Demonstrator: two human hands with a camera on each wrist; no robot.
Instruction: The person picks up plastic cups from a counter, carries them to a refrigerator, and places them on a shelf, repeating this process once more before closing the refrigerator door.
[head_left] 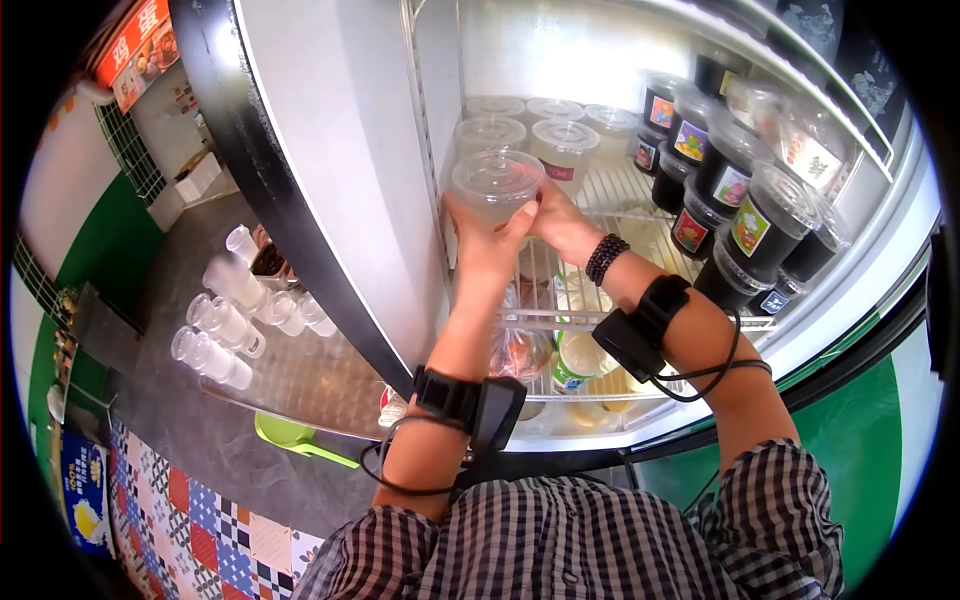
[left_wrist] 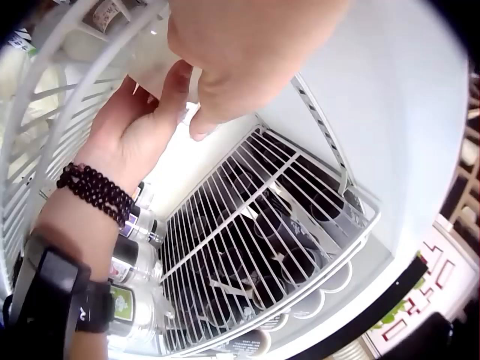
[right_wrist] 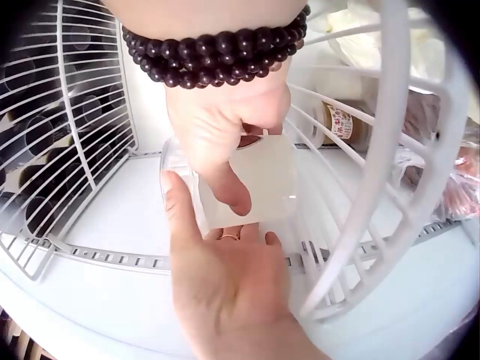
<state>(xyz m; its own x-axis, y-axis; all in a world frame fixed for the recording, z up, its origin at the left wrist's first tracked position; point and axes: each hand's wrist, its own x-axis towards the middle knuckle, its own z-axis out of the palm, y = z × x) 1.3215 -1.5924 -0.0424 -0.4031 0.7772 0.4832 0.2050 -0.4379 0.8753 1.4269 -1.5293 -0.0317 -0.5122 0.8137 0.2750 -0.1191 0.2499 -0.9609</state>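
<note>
Both hands grip a clear plastic cup [head_left: 497, 172] with a flat clear lid and pale, cloudy contents, at the front of a wire fridge shelf. My left hand [head_left: 484, 238] curls around its near left side. On the opposite side my right hand [head_left: 565, 226], with a dark bead bracelet at the wrist, wraps the cup. The right wrist view shows the right thumb against the pale cup wall [right_wrist: 264, 180], with the left hand [right_wrist: 232, 277] cupped on the other side. Directly behind stand several similar lidded cups [head_left: 566, 138], one bearing a purple-red label.
Stacked dark cups with colourful labels [head_left: 752, 232] fill the shelf's right side. A white wire rail [head_left: 575, 318] edges the shelf, with bagged food [head_left: 522, 345] below. The fridge door frame [head_left: 300, 190] stands left; beyond it, empty clear cups [head_left: 225, 325] stand on a metal counter [head_left: 300, 385].
</note>
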